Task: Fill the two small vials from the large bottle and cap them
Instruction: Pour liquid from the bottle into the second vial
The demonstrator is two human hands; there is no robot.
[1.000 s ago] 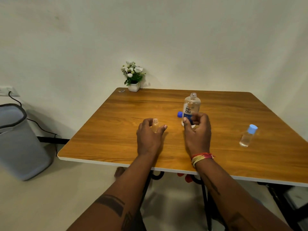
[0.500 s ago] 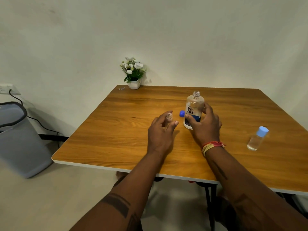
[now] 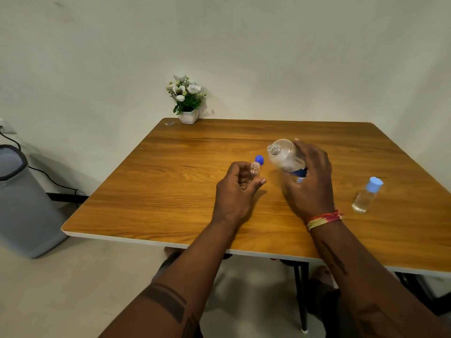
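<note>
Woodgrain table (image 3: 170, 191) stands against a plain wall. Left hand (image 3: 234, 193) pinches an open clear vial (image 3: 254, 168); right hand (image 3: 310, 181) grips the tilted clear bottle (image 3: 284, 156). Capped vial (image 3: 367, 195) stands rightward.

Bare table (image 3: 195, 191) leftward; capped vial (image 3: 366, 195) far right.

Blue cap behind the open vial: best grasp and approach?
Pinch the blue cap across its round sides, coming from above. It lies loose on the table, close behind the open vial in the left hand, so approaching low from the near side looks blocked.
</note>
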